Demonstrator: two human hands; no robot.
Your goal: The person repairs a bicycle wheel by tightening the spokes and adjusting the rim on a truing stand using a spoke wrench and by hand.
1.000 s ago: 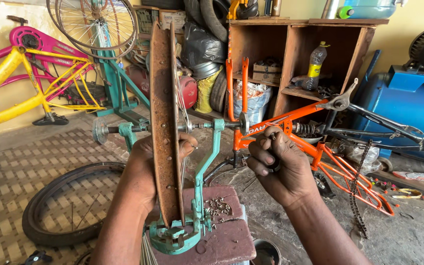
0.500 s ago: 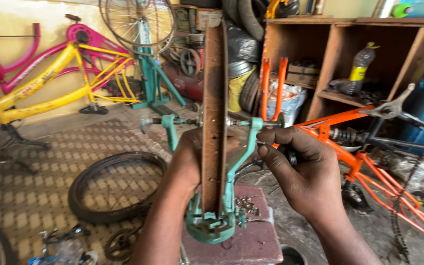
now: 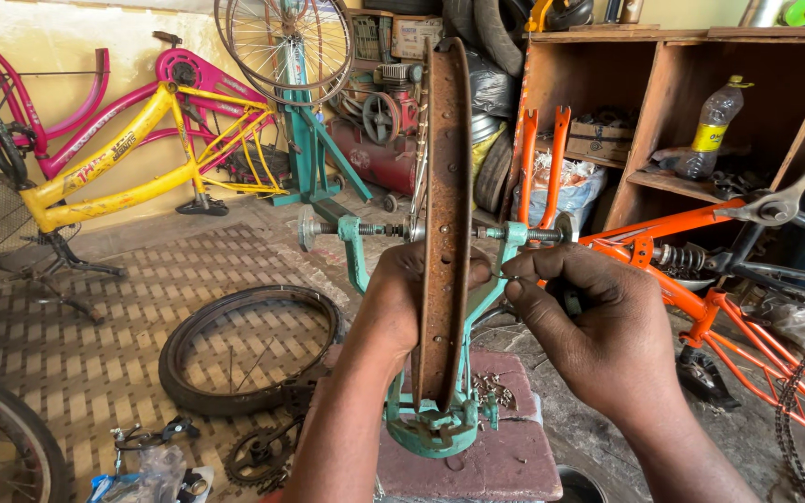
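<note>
A rusty bicycle rim [image 3: 447,177] stands upright, edge-on, in a green truing stand [image 3: 430,430] right in front of me. My left hand [image 3: 395,303] wraps around the rim's left side at mid height, thumb across its inner face. My right hand [image 3: 598,326] sits just right of the rim, its fingertips pinched on a thin spoke [image 3: 503,277] that meets the rim. The stand's threaded axle [image 3: 379,228] crosses behind both hands. A small heap of spoke nipples [image 3: 494,389] lies on the reddish block [image 3: 505,456] under the stand.
A black tyre [image 3: 252,349] lies on the patterned floor to the left. An orange bike frame [image 3: 701,279] is close on the right. A yellow bike [image 3: 123,168], pink frame [image 3: 76,102], second stand with a wheel [image 3: 295,56] and wooden shelf [image 3: 701,112] line the back.
The view has shifted rightwards, so the rim now sits further right in frame. My right hand has closed in on the rim and pinches the spoke at it. My left hand stays on the rim.
</note>
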